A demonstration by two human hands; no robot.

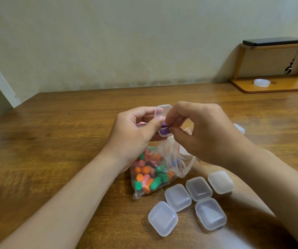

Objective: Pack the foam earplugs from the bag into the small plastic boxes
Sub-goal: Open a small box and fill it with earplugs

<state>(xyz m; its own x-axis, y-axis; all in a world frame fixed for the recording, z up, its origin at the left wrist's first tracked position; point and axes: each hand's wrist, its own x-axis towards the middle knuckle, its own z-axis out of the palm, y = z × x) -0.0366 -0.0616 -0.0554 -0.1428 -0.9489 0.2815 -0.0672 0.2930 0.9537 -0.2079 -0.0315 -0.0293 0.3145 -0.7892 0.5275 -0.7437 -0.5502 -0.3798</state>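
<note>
My left hand (pixel 135 133) grips a small clear plastic box (pixel 162 112) with its lid up, held above the table. My right hand (pixel 203 130) pinches a purple foam earplug (pixel 164 129) at the box's open base. Below the hands lies a clear zip bag (pixel 150 177) full of orange, green and pink earplugs, its mouth open toward the right. Several shut clear boxes (pixel 178 196) sit on the table near the front right.
The wooden table (pixel 55 141) reaches to a pale wall behind. At the back right stands a wooden shelf (pixel 273 87) with a dark phone (pixel 273 41) on top and a white tape roll (pixel 261 82). Another clear box (pixel 239 128) peeks out behind my right hand.
</note>
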